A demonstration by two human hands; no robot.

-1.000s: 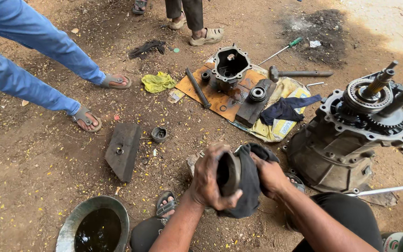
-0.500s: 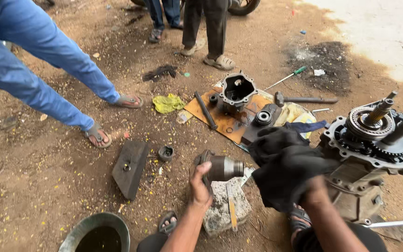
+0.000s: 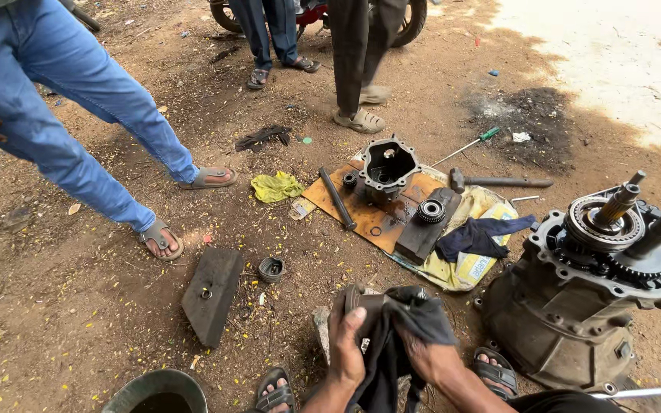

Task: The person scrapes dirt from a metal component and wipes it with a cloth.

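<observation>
Since half a second ago: dark rag [image 3: 395, 336] brought back over the metal part [image 3: 355, 300]; right hand [image 3: 422, 359] lowered from in front of the gearbox to the part.

Left hand [image 3: 346, 348]: grip closed around the near end of the part, fingers curled over its rim. Part held just above the ground between the person's sandalled feet.
Right hand: grip closed on the rag, pressing it against the part. Most of the part hidden under cloth; only a rim edge visible.

Containers:
- Metal basin [image 3: 158, 388], bottom edge, left of the left hand: dark liquid inside, partly cut off by the frame.
- Open cast housing [image 3: 388, 166] on the orange board [image 3: 369, 210]: hollow, a small shaft end visible inside; rest of cavity dark, contents not readable.
- Small round cup-shaped piece [image 3: 271, 268] on the dirt beside a dark rectangular block [image 3: 210, 294]: contents not readable.

Surroundings: gearbox [image 3: 583, 291] upright just right of the hands, shafts and gears exposed on top. Bearing [image 3: 431, 210] on a dark slab, blue cloth [image 3: 480, 235] over a yellow sack [image 3: 464, 264]. Hammer [image 3: 499, 182] and green-handled screwdriver [image 3: 468, 145] beyond. Yellow rag [image 3: 277, 186] on the dirt. Other people's legs at left and top.
</observation>
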